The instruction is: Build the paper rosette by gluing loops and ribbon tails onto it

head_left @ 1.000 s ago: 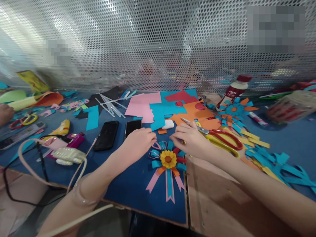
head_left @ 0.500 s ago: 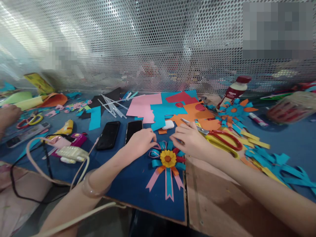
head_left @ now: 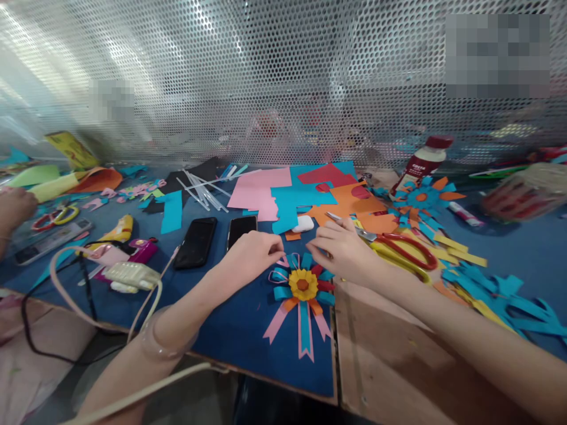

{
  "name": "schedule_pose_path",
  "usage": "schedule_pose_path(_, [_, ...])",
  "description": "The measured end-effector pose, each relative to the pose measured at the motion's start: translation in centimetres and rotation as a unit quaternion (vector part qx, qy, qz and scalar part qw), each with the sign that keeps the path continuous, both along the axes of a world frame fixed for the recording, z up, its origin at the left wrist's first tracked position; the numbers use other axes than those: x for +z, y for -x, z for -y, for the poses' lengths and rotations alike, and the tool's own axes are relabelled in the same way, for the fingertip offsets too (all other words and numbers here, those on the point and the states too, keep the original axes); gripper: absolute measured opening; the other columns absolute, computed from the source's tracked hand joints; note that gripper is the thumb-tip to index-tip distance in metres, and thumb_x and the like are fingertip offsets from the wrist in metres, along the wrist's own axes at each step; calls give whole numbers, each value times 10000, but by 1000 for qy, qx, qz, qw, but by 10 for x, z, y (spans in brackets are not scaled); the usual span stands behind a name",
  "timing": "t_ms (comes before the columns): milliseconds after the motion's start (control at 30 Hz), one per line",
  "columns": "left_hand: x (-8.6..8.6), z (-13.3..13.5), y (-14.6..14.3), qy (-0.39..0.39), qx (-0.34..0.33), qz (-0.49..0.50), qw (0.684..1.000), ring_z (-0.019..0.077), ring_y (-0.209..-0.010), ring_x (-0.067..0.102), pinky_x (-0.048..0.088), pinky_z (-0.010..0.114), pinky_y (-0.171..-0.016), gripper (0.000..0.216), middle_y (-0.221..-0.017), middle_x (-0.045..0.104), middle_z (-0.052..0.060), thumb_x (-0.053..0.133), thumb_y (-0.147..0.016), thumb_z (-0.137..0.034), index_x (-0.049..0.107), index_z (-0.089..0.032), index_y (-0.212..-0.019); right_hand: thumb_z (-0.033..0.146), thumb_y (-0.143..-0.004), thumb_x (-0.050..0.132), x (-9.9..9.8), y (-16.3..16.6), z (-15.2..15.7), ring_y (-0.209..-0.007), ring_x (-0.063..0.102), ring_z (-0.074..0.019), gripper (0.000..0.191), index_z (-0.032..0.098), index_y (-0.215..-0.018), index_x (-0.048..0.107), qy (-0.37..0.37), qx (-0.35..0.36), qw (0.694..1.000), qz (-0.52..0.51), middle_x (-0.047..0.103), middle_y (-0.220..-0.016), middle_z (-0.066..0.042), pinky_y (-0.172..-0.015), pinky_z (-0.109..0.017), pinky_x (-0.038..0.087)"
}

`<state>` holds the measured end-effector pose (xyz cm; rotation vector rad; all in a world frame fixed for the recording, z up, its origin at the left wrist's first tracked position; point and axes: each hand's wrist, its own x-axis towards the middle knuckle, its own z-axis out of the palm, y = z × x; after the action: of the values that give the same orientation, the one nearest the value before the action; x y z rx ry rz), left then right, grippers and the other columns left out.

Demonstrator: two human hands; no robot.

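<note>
A paper rosette (head_left: pixel 302 289) with a yellow and orange centre, blue and pink loops and ribbon tails lies on the dark blue mat (head_left: pixel 239 330). My left hand (head_left: pixel 250 254) rests at its upper left, fingers curled and pinching a pink loop. My right hand (head_left: pixel 343 248) sits at its upper right, fingers bent down onto the loops at the top edge. Both hands touch the rosette's top.
Two black phones (head_left: pixel 196 241) lie left of my hands. Red and yellow scissors (head_left: pixel 398 248) lie to the right, with a bottle (head_left: pixel 420 162), more paper flowers (head_left: pixel 420 198) and blue strips. Coloured paper sheets (head_left: pixel 283 192) lie behind; a glue gun (head_left: pixel 117 227) and cable are at left. Another person's hand (head_left: pixel 13 206) is at far left.
Both hands stay at the rosette's top with only slight finger shifts. The view has drifted a little.
</note>
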<state>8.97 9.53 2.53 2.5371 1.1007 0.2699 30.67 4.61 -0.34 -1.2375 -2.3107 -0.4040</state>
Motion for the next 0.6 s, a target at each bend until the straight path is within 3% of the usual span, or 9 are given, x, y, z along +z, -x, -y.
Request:
schedule_pose_path(200, [5, 9, -7, 20, -19, 14, 1000, 134, -683, 599, 397, 232, -619, 193, -768, 692, 36, 538, -831, -254, 705, -159, -819, 249, -930, 425, -1, 0, 0, -703, 493, -162, 336, 189, -684, 646, -1, -1, 1000, 10, 577, -649, -16, -709, -328, 272])
schedule_pose_path(600, [-4, 7, -5, 33, -33, 23, 999, 143, -676, 611, 415, 247, -623, 204, -783, 704, 48, 541, -842, -274, 711, -162, -837, 255, -934, 423, -1, 0, 0, -716, 494, -164, 334, 192, -699, 652, 11, 2, 1000, 5, 592, -668, -19, -721, -336, 255])
